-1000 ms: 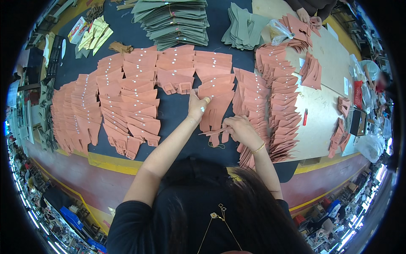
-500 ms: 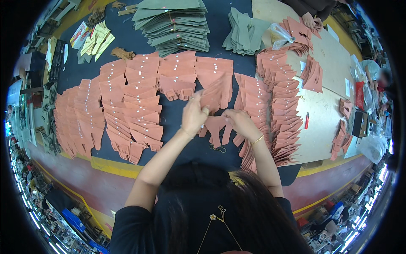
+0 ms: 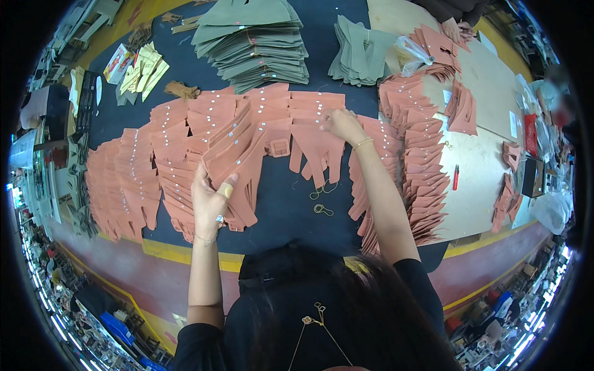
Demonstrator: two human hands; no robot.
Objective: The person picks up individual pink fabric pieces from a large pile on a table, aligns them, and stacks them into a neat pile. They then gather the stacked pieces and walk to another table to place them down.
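My left hand point(image 3: 212, 201) is closed around a fanned bundle of salmon-pink cut pieces point(image 3: 235, 157) with small white stickers. The bundle is raised and tilted over the rows of similar pieces on the left. My right hand point(image 3: 344, 125) has its fingers curled in a pinch at the upper edge of a pink cut piece point(image 3: 315, 145), which has strap-like legs and lies in the middle of the dark table. Yellowish cord loops point(image 3: 323, 210) lie just below that piece.
Overlapping rows of pink pieces point(image 3: 124, 179) fill the left; another row point(image 3: 424, 167) stands right. Green stacks point(image 3: 253, 52) point(image 3: 360, 52) lie at the back. A red-handled tool point(image 3: 456, 177) rests on the pale board. Another person's hand point(image 3: 450, 29) is at the far right.
My left hand has moved left and nearer with the pink bundle. My right hand has gone up to the top of the middle piece. The two hands are now far apart.
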